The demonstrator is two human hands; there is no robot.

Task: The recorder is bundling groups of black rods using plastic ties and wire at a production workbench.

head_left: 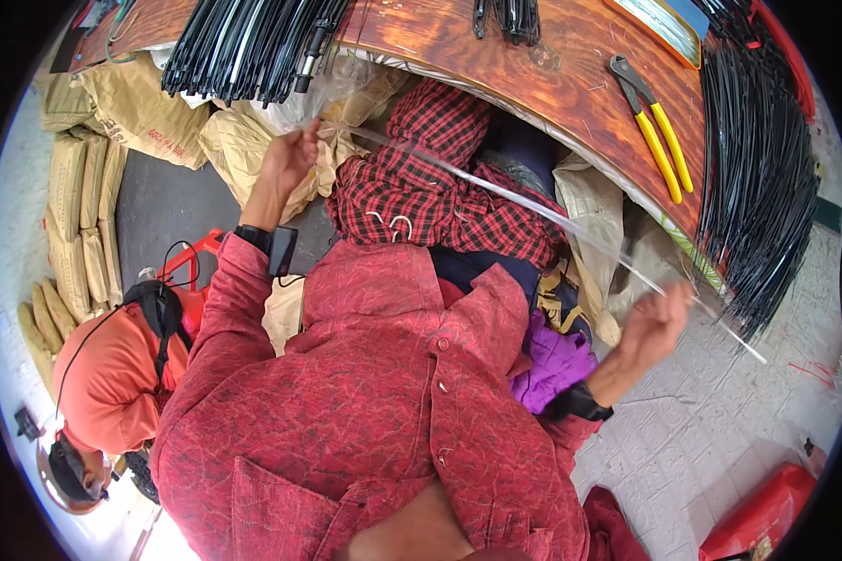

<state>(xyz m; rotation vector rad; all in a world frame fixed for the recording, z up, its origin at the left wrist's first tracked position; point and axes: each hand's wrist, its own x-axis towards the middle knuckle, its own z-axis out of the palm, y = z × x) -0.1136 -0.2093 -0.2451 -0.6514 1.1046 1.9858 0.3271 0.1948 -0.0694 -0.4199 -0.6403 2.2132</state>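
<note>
A long, thin whitish strip stretches slantwise over my lap, slightly blurred. Near its upper left end, the fingers of my left hand are closed in a pinch on it. My right hand has its fingers curled round the strip toward the other end, whose tip sticks out past the hand at lower right. Both hands are off the table. A red-and-black checked cloth covers my legs below the strip.
Pliers-like cutters with yellow handles lie on the wooden table. Bundles of thin black rods overhang its left edge, and a dense black bundle hangs at the right. Brown paper sacks stand left. A person in orange is close by.
</note>
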